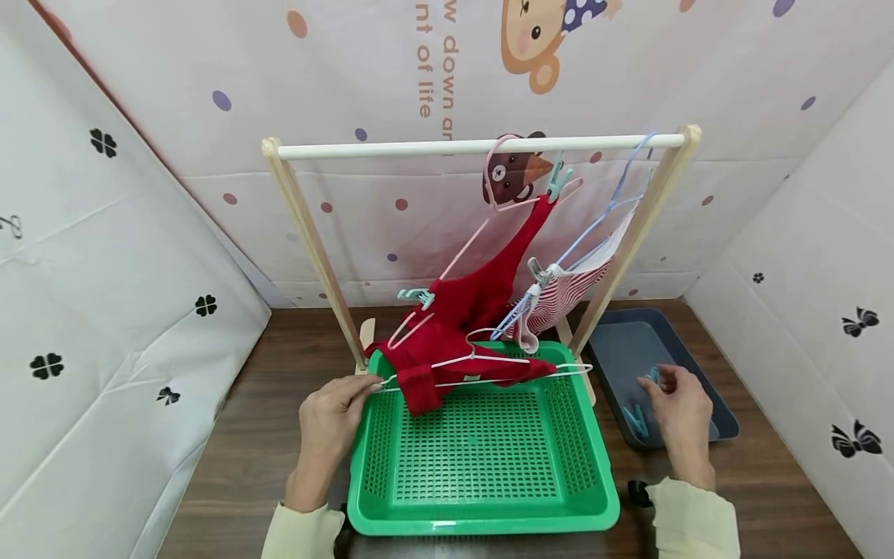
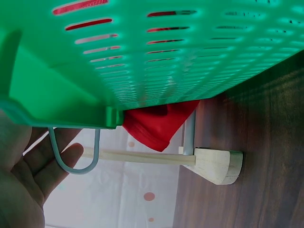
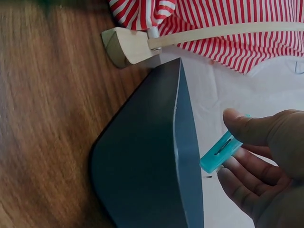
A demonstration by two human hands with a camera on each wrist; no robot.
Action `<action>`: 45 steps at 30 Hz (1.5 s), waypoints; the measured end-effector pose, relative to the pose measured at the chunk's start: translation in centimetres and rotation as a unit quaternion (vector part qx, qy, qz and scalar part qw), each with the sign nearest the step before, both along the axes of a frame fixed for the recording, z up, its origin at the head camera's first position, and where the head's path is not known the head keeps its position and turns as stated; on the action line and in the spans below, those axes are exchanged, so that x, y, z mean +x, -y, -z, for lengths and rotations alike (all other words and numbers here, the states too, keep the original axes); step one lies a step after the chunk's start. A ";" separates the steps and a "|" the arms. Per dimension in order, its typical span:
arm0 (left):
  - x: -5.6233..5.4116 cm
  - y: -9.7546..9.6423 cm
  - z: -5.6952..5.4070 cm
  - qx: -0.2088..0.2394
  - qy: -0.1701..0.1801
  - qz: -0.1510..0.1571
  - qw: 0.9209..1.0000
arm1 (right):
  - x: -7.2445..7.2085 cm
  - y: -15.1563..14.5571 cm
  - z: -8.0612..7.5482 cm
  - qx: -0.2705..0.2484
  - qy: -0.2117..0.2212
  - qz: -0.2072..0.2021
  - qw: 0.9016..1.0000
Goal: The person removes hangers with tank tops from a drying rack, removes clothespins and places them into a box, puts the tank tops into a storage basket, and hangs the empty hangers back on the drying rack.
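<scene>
My left hand [image 1: 331, 423] pinches the looped left end of a white wire hanger [image 2: 96, 148] at the basket's back left corner. A red garment [image 1: 419, 388] lies across this hanger, over the back of the green basket [image 1: 482, 508]. Behind it, red cloth [image 1: 482, 291] hangs from a pink hanger [image 1: 464, 256] with clothespins [image 1: 417, 296]; whether both red parts are one piece I cannot tell. Above the dark tray, my right hand [image 1: 683, 411] pinches a teal clothespin [image 3: 221, 152] between thumb and fingers. Another clothespin [image 1: 635, 421] lies in the tray [image 1: 722, 427].
A wooden rack with a white rail [image 1: 391, 149] stands behind the basket. On its right side a red-and-white striped garment [image 1: 559, 299] hangs tilted from a blue hanger [image 1: 618, 190], held by a clothespin [image 1: 539, 272]. Patterned cloth walls surround the brown tabletop [image 1: 279, 373].
</scene>
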State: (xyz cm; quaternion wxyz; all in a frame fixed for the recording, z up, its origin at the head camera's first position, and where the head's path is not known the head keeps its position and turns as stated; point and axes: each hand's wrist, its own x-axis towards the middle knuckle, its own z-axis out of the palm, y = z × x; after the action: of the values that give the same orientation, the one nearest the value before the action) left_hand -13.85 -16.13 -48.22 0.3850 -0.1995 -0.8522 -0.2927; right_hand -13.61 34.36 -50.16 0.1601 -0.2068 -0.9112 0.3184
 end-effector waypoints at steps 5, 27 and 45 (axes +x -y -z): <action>-0.1 0.0 0.1 -0.001 0.004 0.000 1.000 | 0.1 -0.4 0.5 0.009 0.006 0.001 1.000; 0.1 0.0 0.1 0.000 0.002 -0.001 1.000 | -1.8 0.3 3.9 0.016 0.061 -0.059 0.996; 0.0 0.1 0.2 0.002 0.000 0.000 1.000 | -2.0 0.2 4.8 0.027 0.045 -0.057 0.997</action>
State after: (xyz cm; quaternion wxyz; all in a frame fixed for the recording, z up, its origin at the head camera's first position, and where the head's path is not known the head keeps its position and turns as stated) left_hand -13.89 -16.19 -48.41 0.3855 -0.1990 -0.8517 -0.2940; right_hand -15.60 34.19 -54.98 0.1064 -0.1639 -0.9360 0.2929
